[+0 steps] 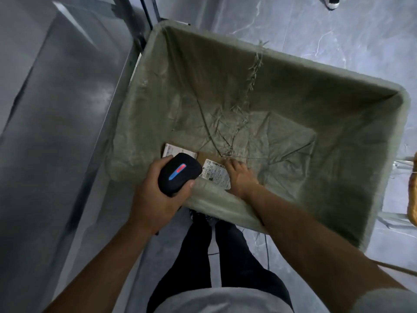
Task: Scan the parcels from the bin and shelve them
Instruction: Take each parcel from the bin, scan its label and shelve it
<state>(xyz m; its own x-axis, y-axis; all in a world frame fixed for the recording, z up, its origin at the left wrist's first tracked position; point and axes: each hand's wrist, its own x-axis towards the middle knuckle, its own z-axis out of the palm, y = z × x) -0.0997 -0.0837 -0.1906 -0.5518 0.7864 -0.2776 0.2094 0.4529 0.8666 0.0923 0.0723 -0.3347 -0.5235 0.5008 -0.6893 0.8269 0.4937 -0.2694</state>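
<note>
At bin's near wall, right hand fingers curled on brown parcel edge, label up. Left hand at 9 o'clock of it, fingers clamped round black scanner. Second parcel just beyond at 11 o'clock. Fabric-lined bin around both; grey shelf at 9 o'clock.

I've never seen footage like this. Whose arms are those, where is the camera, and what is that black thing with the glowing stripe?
There is no machine here: the single picture comes from a camera worn on a person's head, looking down at their own arms and legs. The left hand grips a black handheld barcode scanner with a lit blue and red stripe. The right hand reaches into a large bin lined with grey-green woven sacking and touches a brown cardboard parcel with a white barcode label; whether it grips it is unclear. A second white-labelled parcel peeks out behind the scanner. To the left stands grey metal shelving.
</note>
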